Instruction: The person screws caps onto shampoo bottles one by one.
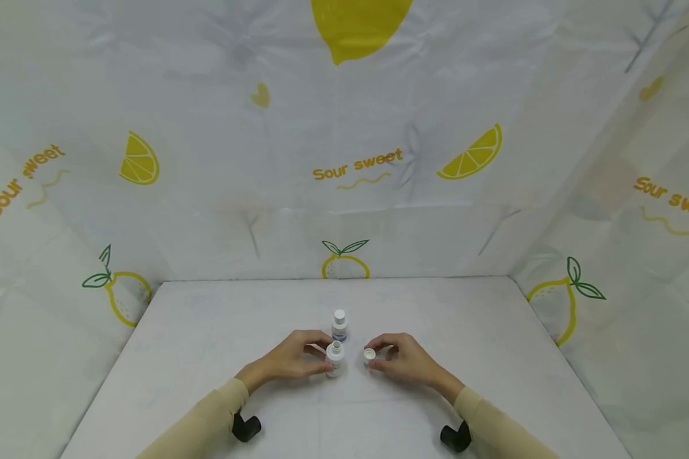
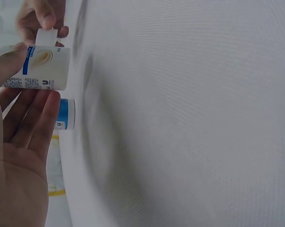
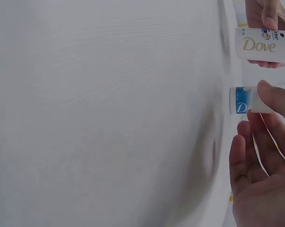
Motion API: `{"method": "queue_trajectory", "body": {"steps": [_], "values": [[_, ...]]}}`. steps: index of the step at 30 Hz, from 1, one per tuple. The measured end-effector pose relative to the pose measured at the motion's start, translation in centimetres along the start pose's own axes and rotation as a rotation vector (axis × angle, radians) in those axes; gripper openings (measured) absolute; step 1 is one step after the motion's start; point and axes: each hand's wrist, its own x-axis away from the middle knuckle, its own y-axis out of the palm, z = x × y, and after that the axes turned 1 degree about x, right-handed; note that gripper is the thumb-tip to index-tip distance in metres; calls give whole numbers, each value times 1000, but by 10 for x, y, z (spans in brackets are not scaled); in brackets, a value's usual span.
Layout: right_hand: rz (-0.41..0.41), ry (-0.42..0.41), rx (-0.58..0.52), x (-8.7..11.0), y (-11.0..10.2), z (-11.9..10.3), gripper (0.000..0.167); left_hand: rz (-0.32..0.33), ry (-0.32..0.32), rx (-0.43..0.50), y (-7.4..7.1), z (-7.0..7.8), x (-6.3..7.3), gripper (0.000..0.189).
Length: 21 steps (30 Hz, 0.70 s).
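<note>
My left hand holds a small white Dove bottle upright between thumb and fingers. Its neck is uncapped, with the opening facing up. Whether its base touches the table, I cannot tell. A short gap to the right, my right hand pinches a white cap with its hollow side up. Just behind the uncapped bottle stands a second white bottle with a blue label and its cap on. In the right wrist view, this blue-labelled bottle shows past the right hand's fingertips.
A white cloth covers the table. White sheeting printed with lemons hangs behind it and along both sides. Black wrist attachments stick out beneath the sleeves.
</note>
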Motion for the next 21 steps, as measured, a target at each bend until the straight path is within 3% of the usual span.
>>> {"method": "queue_trajectory", "body": {"steps": [8, 21], "values": [[3, -107, -48, -14, -11, -25, 25, 5, 25, 1, -6, 8, -4, 39], [-19, -181, -57, -25, -15, -51, 26, -7, 45, -3, -8, 10, -7, 39]]}}
